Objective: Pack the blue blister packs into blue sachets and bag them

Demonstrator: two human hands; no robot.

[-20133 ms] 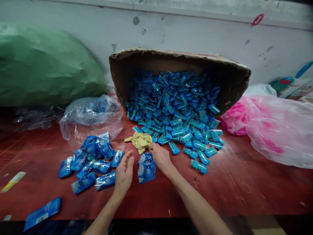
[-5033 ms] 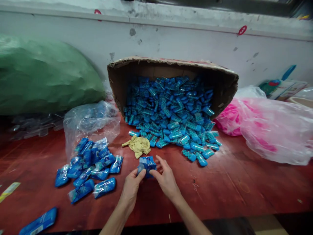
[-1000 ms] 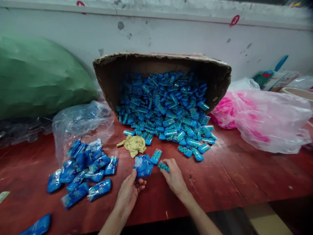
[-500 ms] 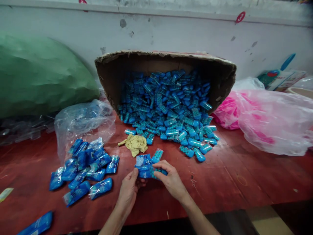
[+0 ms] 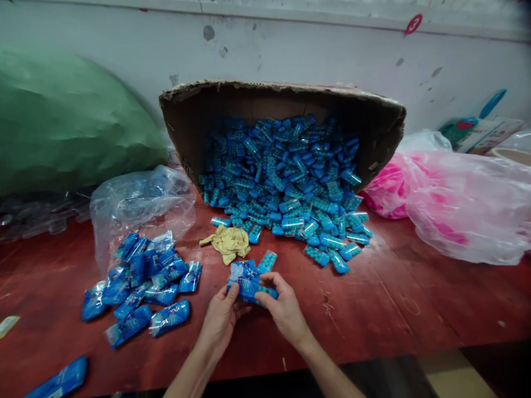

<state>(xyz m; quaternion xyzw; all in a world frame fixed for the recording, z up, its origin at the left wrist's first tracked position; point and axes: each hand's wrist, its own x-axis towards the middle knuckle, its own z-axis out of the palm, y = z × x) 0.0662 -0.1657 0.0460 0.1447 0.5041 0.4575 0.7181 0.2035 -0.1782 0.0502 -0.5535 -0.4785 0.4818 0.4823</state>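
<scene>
My left hand point(image 5: 219, 318) pinches a blue printed plastic pouch point(image 5: 244, 287) between thumb and fingers, just above the table's front part. With thumb and fingertips, my right hand point(image 5: 288, 312) grips a small clear container with turquoise balls point(image 5: 269, 291) and a blue end. That container lies partly inside the right end of the pouch; its left part is hidden. Right behind are another blue pouch point(image 5: 241, 268) and a loose ball container point(image 5: 267, 260). A crumpled yellow cloth point(image 5: 229, 243) rests beyond them.
A cardboard box point(image 5: 178, 132) on its side spills many ball containers point(image 5: 286, 182) onto the red table point(image 5: 373, 309). Filled blue pouches point(image 5: 145, 276) are heaped at left by a clear bag point(image 5: 141, 204). A green sack point(image 5: 74, 127) and pink bags point(image 5: 464, 204) flank the box.
The container in my right hand has moved left, further into the pouch. My left hand keeps its hold on the pouch. The view has shifted slightly.
</scene>
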